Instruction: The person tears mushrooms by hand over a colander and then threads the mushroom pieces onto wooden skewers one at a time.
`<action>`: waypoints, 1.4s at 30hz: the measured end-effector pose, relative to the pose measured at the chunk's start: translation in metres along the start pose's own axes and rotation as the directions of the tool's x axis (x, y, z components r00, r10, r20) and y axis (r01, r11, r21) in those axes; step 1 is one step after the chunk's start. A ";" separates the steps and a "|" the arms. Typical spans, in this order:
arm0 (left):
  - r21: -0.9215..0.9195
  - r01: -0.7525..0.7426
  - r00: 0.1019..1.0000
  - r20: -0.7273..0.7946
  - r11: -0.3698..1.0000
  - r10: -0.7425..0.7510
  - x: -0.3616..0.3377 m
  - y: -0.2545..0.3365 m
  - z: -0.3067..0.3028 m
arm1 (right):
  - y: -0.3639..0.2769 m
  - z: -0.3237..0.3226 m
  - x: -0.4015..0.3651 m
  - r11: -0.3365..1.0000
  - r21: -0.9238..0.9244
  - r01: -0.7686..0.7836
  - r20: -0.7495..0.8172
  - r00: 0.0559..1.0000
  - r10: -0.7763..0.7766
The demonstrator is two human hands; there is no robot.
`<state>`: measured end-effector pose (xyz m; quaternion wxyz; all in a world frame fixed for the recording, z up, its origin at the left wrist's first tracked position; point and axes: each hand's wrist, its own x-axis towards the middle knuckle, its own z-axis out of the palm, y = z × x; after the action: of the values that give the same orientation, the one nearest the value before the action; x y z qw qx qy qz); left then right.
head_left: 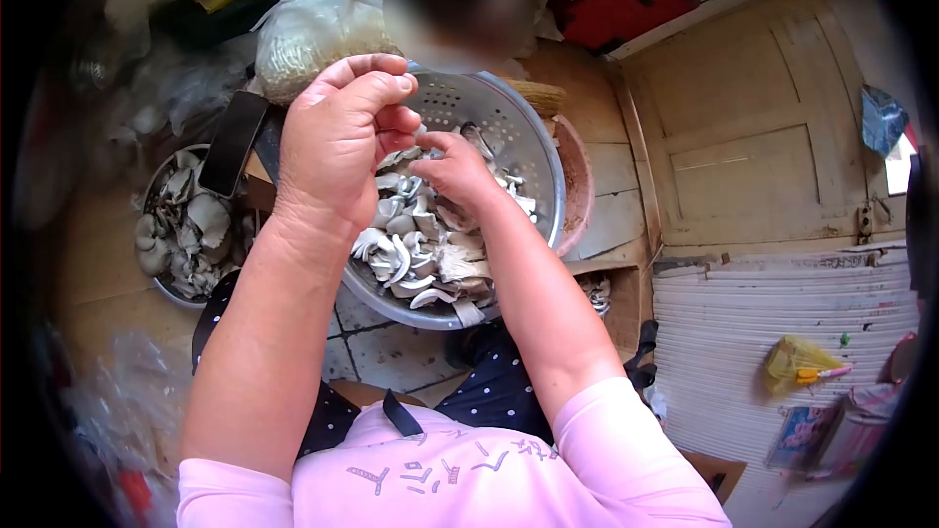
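Left hand raised and curled, right hand at mushroom pieces in metal colander, either grip's hold unclear, dark phone left.

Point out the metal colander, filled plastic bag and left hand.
Metal colander (492, 101): head view, perforated inner wall.
Filled plastic bag (318, 34): head view, bulging side.
Left hand (337, 137): head view, middle of the hand.

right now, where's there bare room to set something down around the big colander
Bare floor shows between the pink basin and the door, with another patch between the colander and the dotted trousers. Left of the colander is crowded: phone, mushroom bowl, plastic bag. Inside it, mushrooms are heaped.
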<state>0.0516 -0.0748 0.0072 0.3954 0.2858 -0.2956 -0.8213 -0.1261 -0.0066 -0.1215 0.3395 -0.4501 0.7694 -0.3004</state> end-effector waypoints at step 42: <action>0.468 0.220 0.860 0.322 0.856 -0.396 -0.027 -0.058 0.044 | -0.060 -0.092 -0.145 0.666 0.743 0.068 -0.156 0.985 0.074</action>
<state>0.0070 -0.0112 0.0015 0.1153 0.2303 -0.4880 -0.8340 -0.1166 0.1129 0.0155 0.4263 -0.2428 0.6064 -0.6258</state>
